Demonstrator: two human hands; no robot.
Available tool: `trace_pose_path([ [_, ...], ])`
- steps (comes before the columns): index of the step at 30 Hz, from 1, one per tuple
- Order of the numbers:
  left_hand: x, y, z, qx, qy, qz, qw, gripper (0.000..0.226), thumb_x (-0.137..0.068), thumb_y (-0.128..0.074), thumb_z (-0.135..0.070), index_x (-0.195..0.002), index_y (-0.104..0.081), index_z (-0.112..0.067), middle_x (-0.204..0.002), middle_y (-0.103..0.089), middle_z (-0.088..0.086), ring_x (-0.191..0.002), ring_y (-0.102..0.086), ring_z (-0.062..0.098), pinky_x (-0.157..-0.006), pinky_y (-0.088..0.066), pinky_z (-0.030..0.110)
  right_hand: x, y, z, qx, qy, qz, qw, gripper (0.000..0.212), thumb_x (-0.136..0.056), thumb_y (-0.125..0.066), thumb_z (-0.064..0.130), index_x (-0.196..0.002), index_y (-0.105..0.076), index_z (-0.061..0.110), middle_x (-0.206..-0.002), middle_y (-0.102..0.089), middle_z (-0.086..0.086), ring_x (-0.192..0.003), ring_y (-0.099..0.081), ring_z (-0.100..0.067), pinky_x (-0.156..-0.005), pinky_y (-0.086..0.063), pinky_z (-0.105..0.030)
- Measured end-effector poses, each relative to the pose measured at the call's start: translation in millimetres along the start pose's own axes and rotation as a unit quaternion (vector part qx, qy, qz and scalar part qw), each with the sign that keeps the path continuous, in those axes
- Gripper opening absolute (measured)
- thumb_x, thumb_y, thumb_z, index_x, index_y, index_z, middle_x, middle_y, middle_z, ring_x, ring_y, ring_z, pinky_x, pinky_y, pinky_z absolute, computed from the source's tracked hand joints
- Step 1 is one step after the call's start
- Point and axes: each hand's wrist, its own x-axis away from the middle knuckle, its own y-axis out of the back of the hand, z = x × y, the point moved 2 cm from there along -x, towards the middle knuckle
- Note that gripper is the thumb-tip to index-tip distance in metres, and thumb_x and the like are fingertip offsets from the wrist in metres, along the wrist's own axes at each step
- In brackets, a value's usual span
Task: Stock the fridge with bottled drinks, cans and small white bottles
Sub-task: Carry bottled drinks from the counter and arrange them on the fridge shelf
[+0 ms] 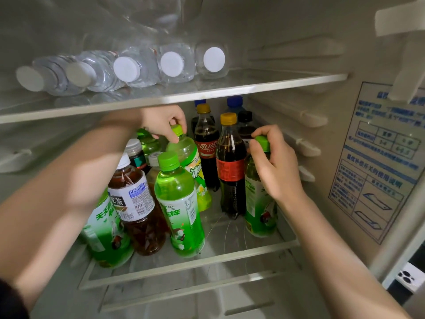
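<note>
The fridge (264, 24) stood open, its right wall carrying a blue-printed instruction sticker (377, 162). The upper glass shelf (253, 85) held five clear water bottles (174, 63) lying on their sides, white caps toward the front edge. The lower glass shelf (230, 252) was crowded toward its left and back: a green tea bottle (179, 203) and a brown tea bottle (135, 199) stood near the front edge, another green-labelled bottle (108, 229) at the front left corner, two cola bottles (230, 166) with yellow caps in the middle, and blue- and black-capped bottles at the back.

The left hand (161, 122) reached over the front bottles, fingers closed round the neck of a tilted yellow-green bottle (190, 162) wedged between the green tea bottle and the colas. The right hand (276, 164) gripped the neck of a green bottle (257, 203) standing near the shelf's right edge, touching the nearer cola.
</note>
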Motion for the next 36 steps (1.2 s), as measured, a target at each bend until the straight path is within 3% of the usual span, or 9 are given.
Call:
trace_pose_path([
  [2, -5.8, 1.9, 5.3, -0.027, 0.011, 0.001, 1.0, 0.032, -0.081, -0.069, 0.0, -0.111, -0.061, -0.008, -0.111, -0.05, 0.013, -0.07, -0.049, 0.02, -0.05, -0.048, 0.023, 0.3, -0.1, 0.8, 0.001, 0.0, 0.001, 1.0, 0.012, -0.091, -0.044, 0.035, -0.1, -0.047, 0.028, -0.081, -0.058, 0.008, -0.072, -0.056, -0.006, -0.062, -0.046, -0.03],
  [5, -12.3, 3.6, 13.8, -0.045, 0.02, -0.008, 0.999, 0.035, -0.078, -0.07, 0.005, -0.111, -0.061, 0.001, -0.115, -0.055, 0.025, -0.088, -0.049, 0.03, -0.077, -0.048, 0.043, 0.4, -0.1, 1.7, 0.005, 0.0, -0.001, 1.0, 0.012, -0.091, -0.044, 0.036, -0.1, -0.047, 0.028, -0.083, -0.059, 0.007, -0.074, -0.057, -0.007, -0.064, -0.047, -0.031],
  [7, -14.5, 3.6, 20.7, -0.043, 0.028, -0.021, 0.998, 0.038, -0.077, -0.07, 0.006, -0.113, -0.06, 0.0, -0.119, -0.054, 0.023, -0.099, -0.053, 0.034, -0.083, -0.046, 0.041, 0.4, -0.4, 1.6, 0.007, 0.001, -0.003, 1.0, 0.012, -0.091, -0.044, 0.035, -0.1, -0.048, 0.028, -0.082, -0.058, 0.008, -0.073, -0.056, -0.006, -0.063, -0.046, -0.03],
  [10, -16.3, 4.5, 30.4, -0.022, 0.043, -0.059, 0.997, 0.047, -0.077, -0.072, 0.001, -0.122, -0.057, -0.004, -0.123, -0.055, 0.014, -0.103, -0.049, 0.02, -0.071, -0.038, 0.012, 0.3, -0.7, 1.1, 0.008, 0.0, -0.007, 1.0, 0.011, -0.092, -0.045, 0.035, -0.1, -0.048, 0.028, -0.082, -0.059, 0.008, -0.074, -0.056, -0.005, -0.063, -0.046, -0.029],
  [12, -18.9, 4.0, 30.7, -0.022, 0.031, -0.043, 0.998, 0.047, -0.076, -0.073, 0.002, -0.119, -0.058, -0.004, -0.12, -0.056, 0.015, -0.099, -0.048, 0.019, -0.062, -0.037, 0.006, 0.7, -1.0, 1.3, 0.006, 0.0, -0.012, 1.0, 0.009, -0.092, -0.045, 0.034, -0.099, -0.048, 0.029, -0.084, -0.061, 0.007, -0.075, -0.057, -0.006, -0.064, -0.048, -0.032],
  [18, -21.7, 3.5, 26.0, -0.044, 0.046, -0.061, 0.996, 0.049, -0.077, -0.074, -0.005, -0.122, -0.058, -0.008, -0.11, -0.055, 0.008, -0.096, -0.051, 0.024, -0.067, -0.037, 0.013, 1.2, -1.9, 3.2, 0.002, 0.001, -0.022, 1.0, 0.005, -0.091, -0.046, 0.033, -0.097, -0.047, 0.032, -0.083, -0.062, 0.006, -0.076, -0.058, -0.007, -0.066, -0.05, -0.035],
  [21, -17.9, 0.7, 16.3, -0.068, 0.037, -0.013, 0.997, 0.053, -0.066, -0.083, -0.016, -0.113, -0.057, -0.013, -0.105, -0.066, 0.02, -0.094, -0.064, 0.038, -0.074, -0.053, 0.042, 1.1, -1.8, 3.5, 0.001, 0.004, -0.023, 1.0, 0.006, -0.091, -0.046, 0.032, -0.097, -0.047, 0.031, -0.083, -0.062, 0.004, -0.075, -0.058, -0.009, -0.065, -0.049, -0.036],
  [25, -15.1, -0.6, 8.8, -0.115, 0.025, -0.016, 0.993, 0.052, -0.057, -0.089, -0.021, -0.098, -0.057, -0.017, -0.098, -0.068, 0.021, -0.09, -0.064, 0.039, -0.074, -0.052, 0.044, 1.0, -1.5, 3.7, 0.0, 0.005, -0.022, 1.0, 0.006, -0.092, -0.046, 0.032, -0.097, -0.048, 0.03, -0.082, -0.062, 0.003, -0.075, -0.058, -0.009, -0.066, -0.048, -0.034],
  [36, -15.1, -0.1, 11.2, -0.118, 0.02, -0.033, 0.992, 0.057, -0.057, -0.089, -0.021, -0.104, -0.058, -0.016, -0.096, -0.067, 0.016, -0.084, -0.064, 0.036, -0.073, -0.052, 0.046, 1.3, -1.0, 3.5, -0.009, 0.009, -0.016, 1.0, 0.004, -0.092, -0.047, 0.03, -0.097, -0.048, 0.03, -0.081, -0.061, 0.005, -0.073, -0.057, -0.007, -0.062, -0.044, -0.024],
])
